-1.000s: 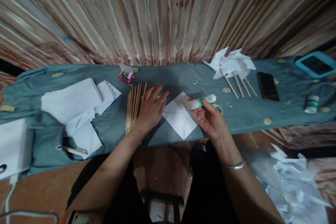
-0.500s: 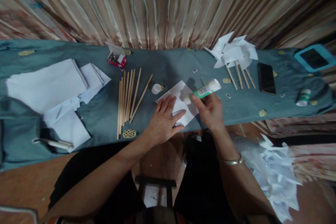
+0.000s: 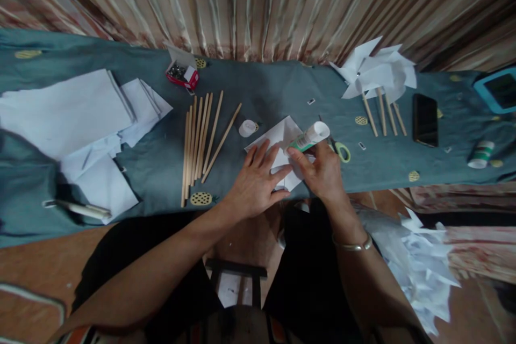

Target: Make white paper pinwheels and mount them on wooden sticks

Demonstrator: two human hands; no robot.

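Observation:
A white square of paper (image 3: 287, 128) lies on the cloth-covered table in front of me, partly covered by both hands. My left hand (image 3: 255, 180) rests on it with fingers spread. Wrapped round a green and white glue stick (image 3: 309, 136), my right hand (image 3: 322, 169) tilts it over the paper; its lower end is hidden by my fingers. A white cap (image 3: 247, 128) sits to the left of the paper. Green-handled scissors (image 3: 342, 152) lie just beyond my right hand, mostly covered by it.
Wooden sticks (image 3: 196, 140) and a red box of metal pins (image 3: 183, 74) lie left, beside stacked white paper (image 3: 68, 113). Paper pinwheels (image 3: 377, 72), a phone (image 3: 425, 120), another glue stick (image 3: 481, 154) and a blue-framed device (image 3: 499, 91) are right. More pinwheels (image 3: 427, 263) hang below the table's edge.
The glue stick has come nearer my left hand and stands more steeply over the paper. The scissors' green handle now shows. The whole view has shifted slightly.

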